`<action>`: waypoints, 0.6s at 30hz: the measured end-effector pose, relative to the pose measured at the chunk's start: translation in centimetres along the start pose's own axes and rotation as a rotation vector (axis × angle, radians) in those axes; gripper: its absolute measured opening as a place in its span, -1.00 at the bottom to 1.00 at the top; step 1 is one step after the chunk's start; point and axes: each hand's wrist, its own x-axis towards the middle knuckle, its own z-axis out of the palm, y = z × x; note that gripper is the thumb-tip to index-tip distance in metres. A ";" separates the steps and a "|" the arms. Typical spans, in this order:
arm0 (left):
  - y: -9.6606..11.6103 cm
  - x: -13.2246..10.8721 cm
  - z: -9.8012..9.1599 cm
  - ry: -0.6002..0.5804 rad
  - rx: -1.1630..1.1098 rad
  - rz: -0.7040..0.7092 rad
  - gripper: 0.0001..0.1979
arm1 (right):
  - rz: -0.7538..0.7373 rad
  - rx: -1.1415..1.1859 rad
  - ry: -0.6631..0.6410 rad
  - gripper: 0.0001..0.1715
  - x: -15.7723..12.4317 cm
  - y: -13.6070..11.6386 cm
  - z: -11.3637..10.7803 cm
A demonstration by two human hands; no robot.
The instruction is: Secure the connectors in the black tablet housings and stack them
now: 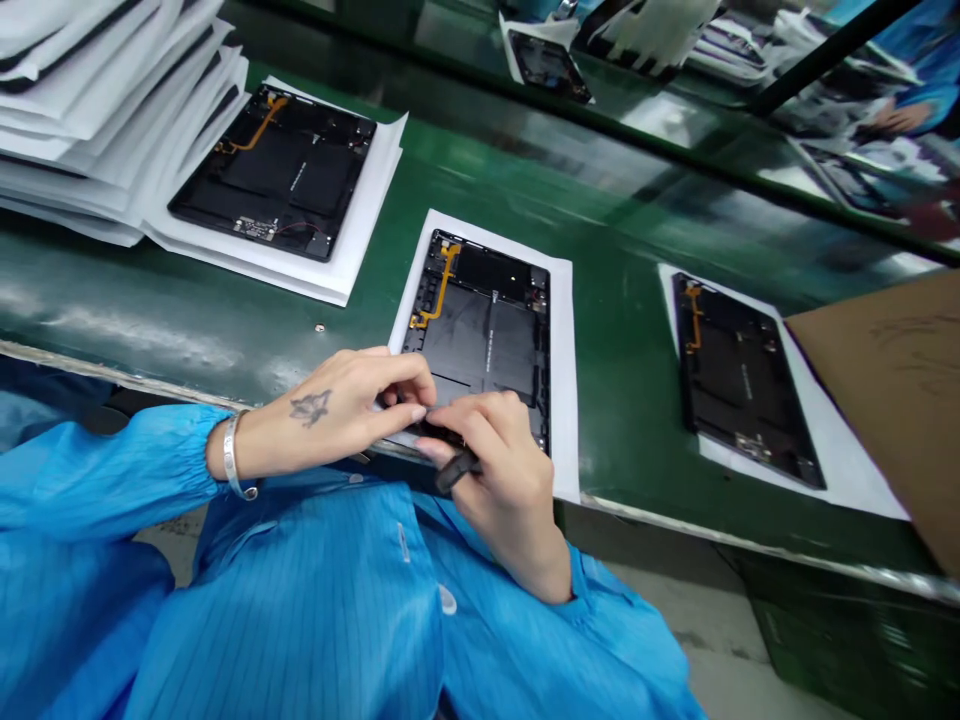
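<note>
An opened tablet (480, 330) with black inner parts and an orange flex cable (444, 290) lies on a white sheet (562, 400) in front of me. My left hand (352, 400) is at the tablet's near left corner, thumb and forefinger pinched together; whatever is between them is too small to make out. Close against those fingertips, my right hand (502, 450) has its fingers curled round a small black tool (456, 470), whose tip is hidden. Both hands cover the tablet's near edge.
To the left, another opened tablet (285, 170) rests on white sheets beside a tall stack of sheets (97, 120). A third tablet (750, 380) lies at right by a cardboard box (892, 380). Behind runs a dark rail (637, 140); a co-worker's hand (904, 117) shows beyond it.
</note>
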 end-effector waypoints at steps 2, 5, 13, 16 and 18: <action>-0.1 -0.2 -0.1 0.015 -0.004 -0.009 -0.94 | -0.029 -0.092 -0.008 -0.93 0.1 -0.1 0.4; -0.5 -0.6 -0.5 0.032 0.010 -0.008 -0.95 | -0.036 -0.097 -0.013 -0.91 0.3 -0.3 0.6; -1.4 -2.1 -1.8 -0.018 0.356 0.284 -0.90 | 0.098 0.076 0.112 -0.85 0.8 0.2 -0.8; -1.2 -2.3 -1.4 -0.101 0.512 0.393 -0.88 | 0.074 0.081 0.090 -0.87 0.5 0.4 -1.0; -1.2 -2.2 -1.2 -0.110 0.551 0.405 -0.88 | 0.001 0.072 0.026 -0.90 0.1 0.4 -1.0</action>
